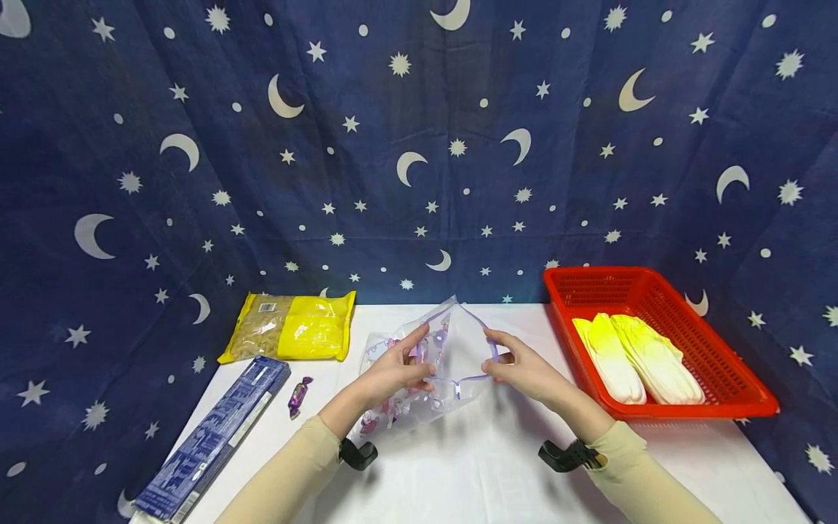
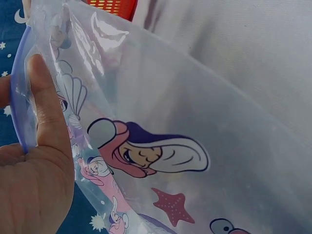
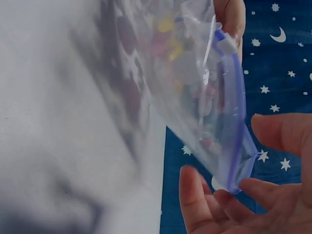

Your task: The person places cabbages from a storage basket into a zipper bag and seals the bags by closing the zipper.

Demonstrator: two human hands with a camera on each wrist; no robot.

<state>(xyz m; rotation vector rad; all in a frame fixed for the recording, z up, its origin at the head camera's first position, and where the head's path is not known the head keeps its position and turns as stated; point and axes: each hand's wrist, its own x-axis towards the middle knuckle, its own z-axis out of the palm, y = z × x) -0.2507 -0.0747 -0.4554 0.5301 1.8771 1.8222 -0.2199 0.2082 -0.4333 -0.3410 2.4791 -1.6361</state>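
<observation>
The clear printed bag (image 1: 439, 400) is sitting to the left of the red basket (image 1: 740, 407), its mouth gaping between the two hands. The left hand (image 1: 386, 375), on the bag's side farther from the basket, is pinching the rim, thumb and index partly spread, other fingers lying outside the film. The right hand (image 1: 527, 371), nearer the basket, is curling loosely around the opposite edge; its thumb is standing apart from the purple strip (image 3: 238, 112), and how firmly it is gripping I cannot tell. That looser hold is looking like the weak point: the slick rim could slip free, letting the mouth fold shut. Pulling unevenly could be straining the strip or twisting the thin film, and the slider (image 3: 227, 45) could be catching. The right forearm is also passing close to the basket, so a wide outward tug could be knocking it and shifting the cabbages (image 1: 615, 360) inside. The candy (image 1: 299, 397), well left of the basket, is lying out of harm's way.
</observation>
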